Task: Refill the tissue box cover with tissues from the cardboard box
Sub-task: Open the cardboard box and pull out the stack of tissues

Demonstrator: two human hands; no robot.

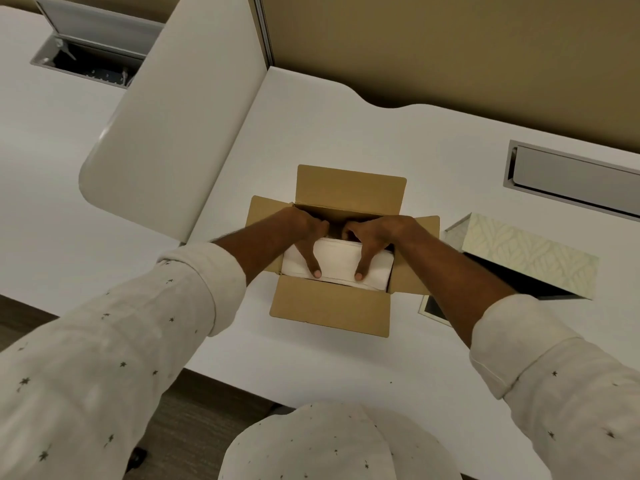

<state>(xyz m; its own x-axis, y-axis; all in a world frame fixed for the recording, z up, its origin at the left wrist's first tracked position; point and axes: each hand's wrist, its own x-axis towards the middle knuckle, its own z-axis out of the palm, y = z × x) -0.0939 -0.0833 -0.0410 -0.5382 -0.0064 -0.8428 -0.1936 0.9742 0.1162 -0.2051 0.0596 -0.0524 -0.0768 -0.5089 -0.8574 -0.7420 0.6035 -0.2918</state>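
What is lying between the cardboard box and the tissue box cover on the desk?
In the head view, only the right forearm crosses above that gap; the desk below looks bare between the cardboard box and the tissue box cover.

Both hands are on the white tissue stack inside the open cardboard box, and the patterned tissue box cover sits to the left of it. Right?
Not quite. The head view shows the tissue box cover to the right of the cardboard box. Both hands do grip the tissue stack inside.
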